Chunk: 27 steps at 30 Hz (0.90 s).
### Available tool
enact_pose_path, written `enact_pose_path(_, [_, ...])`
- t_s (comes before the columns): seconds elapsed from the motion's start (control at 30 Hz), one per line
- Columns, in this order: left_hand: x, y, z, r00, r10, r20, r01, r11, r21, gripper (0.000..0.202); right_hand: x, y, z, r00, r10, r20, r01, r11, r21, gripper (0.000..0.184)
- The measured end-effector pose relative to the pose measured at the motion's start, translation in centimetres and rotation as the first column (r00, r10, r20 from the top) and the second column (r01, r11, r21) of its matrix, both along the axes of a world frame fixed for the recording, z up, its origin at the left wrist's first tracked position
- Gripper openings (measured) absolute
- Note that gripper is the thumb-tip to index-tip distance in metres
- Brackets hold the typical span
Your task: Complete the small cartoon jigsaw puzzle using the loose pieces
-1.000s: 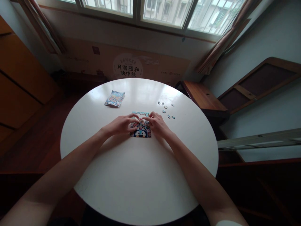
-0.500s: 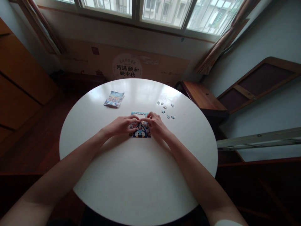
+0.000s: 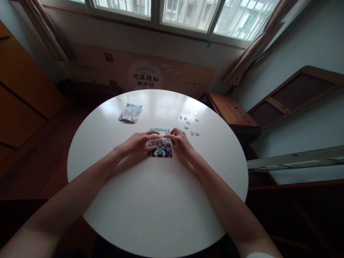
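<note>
A small colourful jigsaw puzzle (image 3: 160, 149) lies partly assembled in the middle of the round white table (image 3: 150, 204). My left hand (image 3: 139, 142) rests on its left edge, fingers curled with the fingertips pressing near the top. My right hand (image 3: 181, 142) rests on its right edge, its fingertips meeting the left hand's near the puzzle's upper row, apparently pinching a piece too small to make out. Several loose blue puzzle pieces (image 3: 189, 125) lie scattered just beyond my right hand.
A printed puzzle packet (image 3: 130, 112) lies at the table's far left. A cardboard box with Chinese characters (image 3: 145, 77) stands under the window. A wooden stool (image 3: 231, 111) and a leaning wooden frame (image 3: 295, 96) are to the right, with a wooden cabinet (image 3: 21, 82) on the left.
Both hands stay on the puzzle; my right hand's fingertips have shifted slightly left toward the left hand's at the puzzle's top.
</note>
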<state>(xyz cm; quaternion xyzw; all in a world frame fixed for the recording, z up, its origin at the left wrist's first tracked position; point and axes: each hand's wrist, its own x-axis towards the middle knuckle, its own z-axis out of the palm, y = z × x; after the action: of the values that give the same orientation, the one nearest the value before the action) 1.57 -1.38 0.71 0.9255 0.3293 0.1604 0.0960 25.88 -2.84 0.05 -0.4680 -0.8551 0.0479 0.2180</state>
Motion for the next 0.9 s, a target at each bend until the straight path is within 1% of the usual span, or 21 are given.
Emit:
enact_pose_path(0.13, [0.1,-0.2,0.3,0.999,-0.018,-0.032,0.018,1.000,0.007,0.044,0.1,0.0,-0.2,1.000,0.011,-0.015,-0.011,1.000,-0.007,0.043])
enact_pose_path(0.3, [0.2,-0.4,0.5,0.999,0.003,-0.043,-0.003,1.000,-0.016,0.044,-0.2,-0.2,-0.1,0.998,0.066,0.019,-0.065,0.997,-0.049,0.042])
enact_pose_path(0.33, [0.2,-0.4,0.4,0.999,0.003,-0.036,-0.003,1.000,-0.017,0.044,-0.2,-0.1,-0.1,0.998,0.058,-0.016,-0.059,0.997,-0.052,0.042])
enact_pose_path(0.4, [0.2,-0.4,0.4,1.000,0.004,-0.030,-0.004,1.000,-0.014,0.042,-0.3,0.2,-0.2,0.985,0.013,-0.171,-0.025,0.997,-0.072,0.038])
enact_pose_path(0.43, [0.3,-0.4,0.4,0.999,0.007,-0.035,-0.007,1.000,-0.011,0.042,-0.3,0.4,-0.3,0.962,-0.024,-0.272,-0.002,0.995,-0.096,0.034])
enact_pose_path(0.5, [0.4,-0.4,0.4,0.998,0.015,-0.055,-0.015,1.000,0.003,0.043,-0.2,0.9,-0.7,0.886,-0.107,-0.450,0.032,0.985,-0.171,0.023])
enact_pose_path(0.57, [0.5,-0.4,0.5,0.997,0.020,-0.075,-0.018,1.000,0.021,0.044,0.0,1.3,-1.0,0.811,-0.177,-0.558,0.039,0.967,-0.250,0.015])
enact_pose_path(0.6, [0.6,-0.5,0.6,0.996,0.021,-0.082,-0.018,0.999,0.028,0.044,0.1,1.5,-1.2,0.779,-0.202,-0.593,0.034,0.959,-0.282,0.014])
enact_pose_path(0.67, [0.6,-0.5,0.6,0.996,0.020,-0.086,-0.017,0.999,0.038,0.044,0.3,1.8,-1.5,0.724,-0.237,-0.648,0.017,0.945,-0.327,0.015])
enact_pose_path(0.73, [0.6,-0.5,0.6,0.997,0.017,-0.082,-0.014,0.999,0.041,0.044,0.6,2.0,-1.7,0.685,-0.262,-0.680,0.006,0.935,-0.354,0.017])
enact_pose_path(0.8, [0.5,-0.4,0.5,0.997,0.017,-0.071,-0.014,0.999,0.043,0.045,0.7,2.0,-1.7,0.667,-0.282,-0.689,0.007,0.928,-0.374,0.019])
enact_pose_path(0.9, [0.5,-0.4,0.2,0.997,0.045,-0.058,-0.042,0.998,0.046,0.046,0.8,2.0,-1.6,0.663,-0.291,-0.690,0.006,0.924,-0.383,0.021])
